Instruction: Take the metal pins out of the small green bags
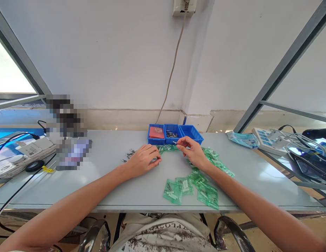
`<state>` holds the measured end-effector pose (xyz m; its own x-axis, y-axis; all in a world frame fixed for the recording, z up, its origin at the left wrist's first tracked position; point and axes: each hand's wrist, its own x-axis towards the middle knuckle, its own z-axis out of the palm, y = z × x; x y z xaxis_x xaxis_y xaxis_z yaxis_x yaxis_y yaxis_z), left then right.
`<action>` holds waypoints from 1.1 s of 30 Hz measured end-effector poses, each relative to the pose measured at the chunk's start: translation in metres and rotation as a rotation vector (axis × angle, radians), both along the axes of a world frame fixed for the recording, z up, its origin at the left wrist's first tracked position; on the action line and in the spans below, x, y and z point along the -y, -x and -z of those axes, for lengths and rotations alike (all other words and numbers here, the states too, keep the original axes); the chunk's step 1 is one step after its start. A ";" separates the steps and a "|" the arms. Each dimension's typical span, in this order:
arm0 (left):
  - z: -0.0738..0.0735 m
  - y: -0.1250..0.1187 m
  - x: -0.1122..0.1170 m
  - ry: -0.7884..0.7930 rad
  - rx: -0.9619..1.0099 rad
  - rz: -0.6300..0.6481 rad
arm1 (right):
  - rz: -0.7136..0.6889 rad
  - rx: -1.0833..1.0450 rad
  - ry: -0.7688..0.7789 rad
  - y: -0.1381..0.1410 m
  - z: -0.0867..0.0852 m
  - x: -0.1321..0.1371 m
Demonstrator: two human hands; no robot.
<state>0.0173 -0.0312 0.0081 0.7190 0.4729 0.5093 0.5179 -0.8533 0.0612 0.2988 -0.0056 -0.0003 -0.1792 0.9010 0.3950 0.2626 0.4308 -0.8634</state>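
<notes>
1. Right hand (191, 151): your thumb and fingers pinch a small metal piece (174, 142), its tip showing just before the middle blue bin.
2. Left hand (144, 158): palm down over the counter (107, 192), fingers bent and close together. A small bright bit shows at the fingertips; cannot tell whether you grip it.
3. Beside your left hand, on its outer side: loose metal pieces (130, 153) in a scatter.
4. Ahead of your hands, three blue bins side by side: left bin (156, 141) with red slips (156, 132); middle bin (170, 141) with small metal parts (172, 134); right bin (191, 133) partly behind your right hand.
5. Around and beneath your right forearm: green bags (172, 191), several with metal pieces and white strips inside. Any print on the strips is too small to read.
6. Far right: blue-and-white packet (243, 139), lettering illegible; near it, a white power strip (269, 141) with blue socket faces and tangled cables.
7. Far left: white box (31, 149) with a printed label, unreadable; near it, a black disc (34, 166).
8. Your shirt (168, 236), below the counter edge: dark capitals, partly folded; "PLO" can be made out.
9. Wall ahead: socket (184, 8), pale cord hanging down behind the bins.
</notes>
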 end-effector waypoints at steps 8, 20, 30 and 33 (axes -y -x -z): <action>0.000 0.000 0.000 0.031 0.002 -0.010 | 0.018 0.020 0.003 0.000 -0.002 0.001; 0.000 0.000 0.000 0.079 -0.003 0.006 | 0.008 -0.041 0.074 -0.001 -0.006 0.003; 0.002 0.001 0.000 0.100 -0.015 0.005 | -0.008 -0.114 0.142 -0.002 -0.005 0.002; 0.001 0.000 0.001 0.102 -0.015 0.010 | -0.005 -0.124 0.176 -0.001 -0.007 0.004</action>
<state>0.0172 -0.0321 0.0071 0.7309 0.5145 0.4484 0.5111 -0.8480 0.1400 0.3000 -0.0095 0.0065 -0.1433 0.9573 0.2510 0.1479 0.2714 -0.9510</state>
